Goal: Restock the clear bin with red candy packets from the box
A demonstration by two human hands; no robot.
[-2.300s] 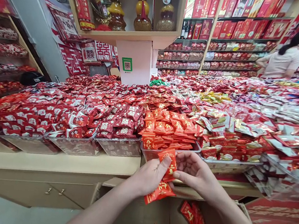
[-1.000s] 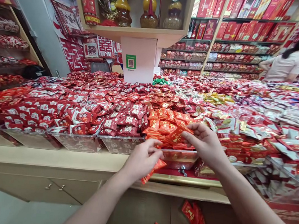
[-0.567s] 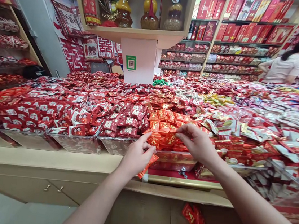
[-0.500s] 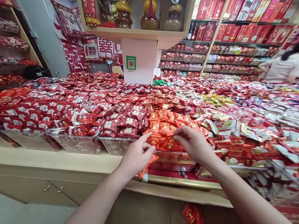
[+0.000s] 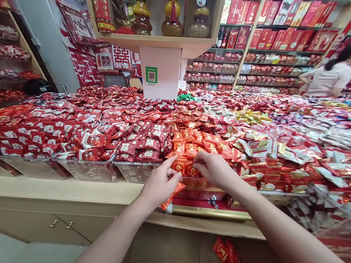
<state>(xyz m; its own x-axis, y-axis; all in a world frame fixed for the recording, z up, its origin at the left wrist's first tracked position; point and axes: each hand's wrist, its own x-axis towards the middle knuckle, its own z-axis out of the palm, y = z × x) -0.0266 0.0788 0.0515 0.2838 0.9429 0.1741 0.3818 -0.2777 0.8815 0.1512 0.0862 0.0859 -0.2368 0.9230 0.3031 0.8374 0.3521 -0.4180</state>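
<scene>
A clear bin of small red candy packets with gold lettering (image 5: 189,150) stands at the middle of the counter, its front packets set in rows. My left hand (image 5: 161,183) is closed on a red candy packet (image 5: 172,197) that hangs below its palm, while its index finger reaches to a packet at the bin's front left. Just right of it, my right hand (image 5: 214,168) bends down with curled fingertips on another red candy packet (image 5: 193,171) in the front row. The palm side of the right hand is hidden.
Bins of maroon packets (image 5: 150,143) lie to the left, and red-and-white packets (image 5: 269,177) to the right. Below the counter edge, an open cardboard box (image 5: 161,249) holds several loose red packets (image 5: 227,257). A person (image 5: 327,79) stands at the back right.
My right hand has moved left, closer to my left hand, with the packet at its fingertips now in the front row. The left hand is nearly still. The view has shifted slightly.
</scene>
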